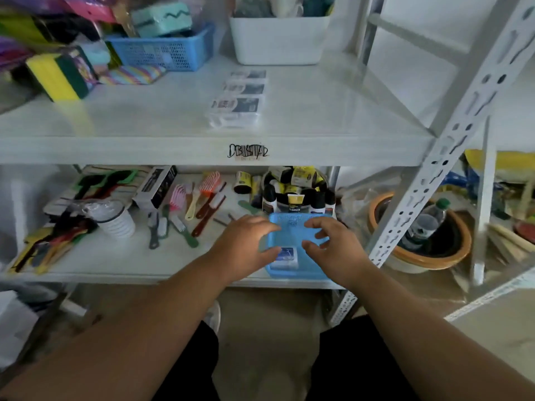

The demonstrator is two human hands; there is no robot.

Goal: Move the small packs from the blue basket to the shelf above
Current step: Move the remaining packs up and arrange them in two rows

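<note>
Seen from the head camera, the blue basket sat at the front edge of the lower shelf, its long axis running from 6 toward 12 o'clock. One small pack lay flat in the basket's near end, at about 6 o'clock within it, its long side running 9 to 3 o'clock; the print on it was too blurred to read.

On the shelf above, a row of packs lay one behind another toward 12 o'clock, each with its long side 9 to 3. Bare shelf lay at 3 o'clock of that row, up to the slotted post. A white bin stood at 12 o'clock of the row.

Brushes lay at 9 o'clock of the basket and bottles crowded its far end.

The left hand hovered over the basket's left rim, fingers loosely spread, gripping nothing. The right hand hovered over the right side, fingers curved and apart, also holding nothing. Whether either touched the basket could not be told.
</note>
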